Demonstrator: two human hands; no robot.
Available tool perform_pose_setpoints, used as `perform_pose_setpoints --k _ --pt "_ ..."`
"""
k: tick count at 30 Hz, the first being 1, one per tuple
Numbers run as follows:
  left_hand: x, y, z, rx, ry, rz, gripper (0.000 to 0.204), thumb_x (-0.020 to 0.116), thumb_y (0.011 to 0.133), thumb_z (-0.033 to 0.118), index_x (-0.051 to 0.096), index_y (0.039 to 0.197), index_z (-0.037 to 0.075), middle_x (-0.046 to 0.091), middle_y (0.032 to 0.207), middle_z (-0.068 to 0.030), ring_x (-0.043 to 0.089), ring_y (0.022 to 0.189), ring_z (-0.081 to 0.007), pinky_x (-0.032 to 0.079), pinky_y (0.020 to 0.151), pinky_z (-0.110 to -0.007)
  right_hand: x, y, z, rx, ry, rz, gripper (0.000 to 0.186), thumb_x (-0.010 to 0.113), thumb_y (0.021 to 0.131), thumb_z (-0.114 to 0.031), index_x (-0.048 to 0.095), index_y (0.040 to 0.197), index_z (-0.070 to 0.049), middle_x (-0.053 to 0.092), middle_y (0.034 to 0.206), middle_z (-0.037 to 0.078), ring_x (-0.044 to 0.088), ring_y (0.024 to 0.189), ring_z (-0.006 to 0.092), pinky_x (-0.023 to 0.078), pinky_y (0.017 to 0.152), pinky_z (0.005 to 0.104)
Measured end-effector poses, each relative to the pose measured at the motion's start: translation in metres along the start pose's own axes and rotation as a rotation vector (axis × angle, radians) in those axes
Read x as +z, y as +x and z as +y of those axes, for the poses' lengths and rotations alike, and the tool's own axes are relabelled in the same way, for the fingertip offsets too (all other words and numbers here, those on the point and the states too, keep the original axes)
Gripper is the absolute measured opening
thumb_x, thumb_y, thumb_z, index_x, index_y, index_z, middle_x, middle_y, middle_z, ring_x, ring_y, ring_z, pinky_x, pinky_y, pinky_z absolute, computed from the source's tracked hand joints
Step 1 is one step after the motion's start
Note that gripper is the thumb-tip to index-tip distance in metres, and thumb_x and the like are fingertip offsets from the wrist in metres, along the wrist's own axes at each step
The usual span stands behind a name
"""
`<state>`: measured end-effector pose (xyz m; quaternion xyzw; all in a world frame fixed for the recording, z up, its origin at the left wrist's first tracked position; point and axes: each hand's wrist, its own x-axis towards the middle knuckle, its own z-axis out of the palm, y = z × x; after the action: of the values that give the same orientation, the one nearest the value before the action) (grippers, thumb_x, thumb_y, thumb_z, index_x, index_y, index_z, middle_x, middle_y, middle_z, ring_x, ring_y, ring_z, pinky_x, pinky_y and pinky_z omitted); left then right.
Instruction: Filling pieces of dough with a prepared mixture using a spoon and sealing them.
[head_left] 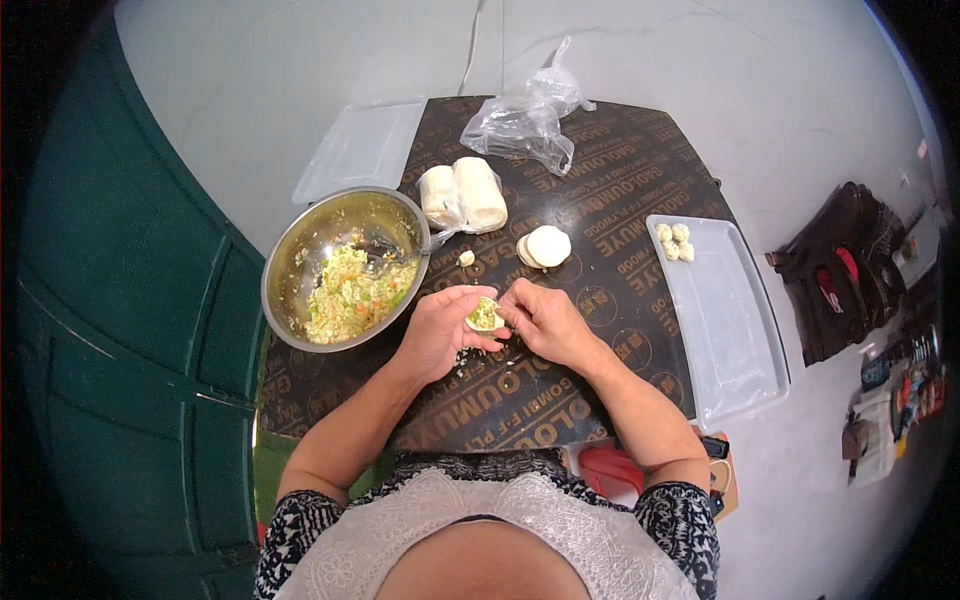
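Observation:
My left hand (435, 335) cups a round white wrapper (485, 318) with yellow-green chopped filling on it. My right hand (545, 325) has its fingers curled at the wrapper's right edge, pinching it. Just left of my hands sits a steel bowl (285, 290) of chopped filling (340, 300), with a dark utensil partly visible inside. A stack of round wrappers (548, 243) lies beyond my hands, with a small pale lump (466, 258) to its left. Crumbs of filling lie on the table under my hands.
The dark printed table (640, 150) holds bagged wrapper rolls (480, 195), crumpled clear plastic (515, 130), a translucent lid (350, 150) at back left and a tray (730, 340) with several small dumplings (675, 242) at right. A green door (140, 350) stands left; dark piled items (835, 270) lie beyond, right.

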<state>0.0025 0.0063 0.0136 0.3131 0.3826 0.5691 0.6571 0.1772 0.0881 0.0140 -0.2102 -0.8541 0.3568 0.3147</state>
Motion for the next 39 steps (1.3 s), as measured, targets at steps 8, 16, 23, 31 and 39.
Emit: perform_pose_setpoints --k 8,16,23,31,39 --pt "0.001 0.000 -0.008 0.041 0.312 0.059 0.028 0.054 0.094 0.010 0.059 0.114 -0.009 0.068 0.094 -0.0152 0.067 0.077 -0.0212 0.058 0.067 -0.030 0.000 0.000 0.000 -0.223 -0.343 -0.027 0.015 0.064 0.083 -0.010 0.051 0.087 -0.003 0.059 0.072 0.015 0.062 0.068 0.0340 0.048 0.057 0.0392" --pt "0.004 -0.001 -0.005 0.056 0.310 0.060 0.024 0.051 0.094 0.007 0.051 0.113 -0.008 0.065 0.097 -0.0159 0.066 0.072 -0.0201 0.058 0.064 -0.031 -0.008 0.003 -0.003 -0.036 -0.056 -0.025 0.018 0.066 0.083 -0.014 0.053 0.088 -0.003 0.060 0.076 0.014 0.061 0.068 0.0333 0.048 0.059 0.0398" --pt "0.001 -0.001 -0.001 0.025 0.210 0.093 0.012 0.053 0.091 0.004 0.049 0.099 -0.003 0.062 0.090 -0.0149 0.065 0.067 -0.0203 0.057 0.055 -0.031 -0.004 0.002 0.005 -0.066 -0.031 -0.084 0.015 0.066 0.085 -0.012 0.056 0.085 -0.001 0.060 0.075 0.013 0.060 0.067 0.0267 0.047 0.061 0.0341" --pt "-0.003 0.001 -0.006 0.097 0.272 0.115 0.010 0.055 0.090 0.002 0.051 0.098 -0.003 0.063 0.084 -0.0142 0.065 0.062 -0.0199 0.056 0.051 -0.029 0.003 0.000 -0.001 -0.072 -0.025 -0.018 0.011 0.065 0.084 -0.008 0.056 0.084 -0.001 0.060 0.077 0.014 0.061 0.069 0.0288 0.048 0.060 0.0351" --pt "-0.004 0.002 -0.012 0.119 0.465 0.095 0.009 0.052 0.091 0.000 0.052 0.099 -0.004 0.063 0.083 -0.0109 0.062 0.062 -0.0141 0.053 0.050 -0.024 -0.003 0.000 -0.007 -0.213 -0.283 -0.102 0.012 0.063 0.083 -0.005 0.052 0.086 -0.001 0.060 0.079 0.016 0.062 0.074 0.0345 0.049 0.062 0.0376"
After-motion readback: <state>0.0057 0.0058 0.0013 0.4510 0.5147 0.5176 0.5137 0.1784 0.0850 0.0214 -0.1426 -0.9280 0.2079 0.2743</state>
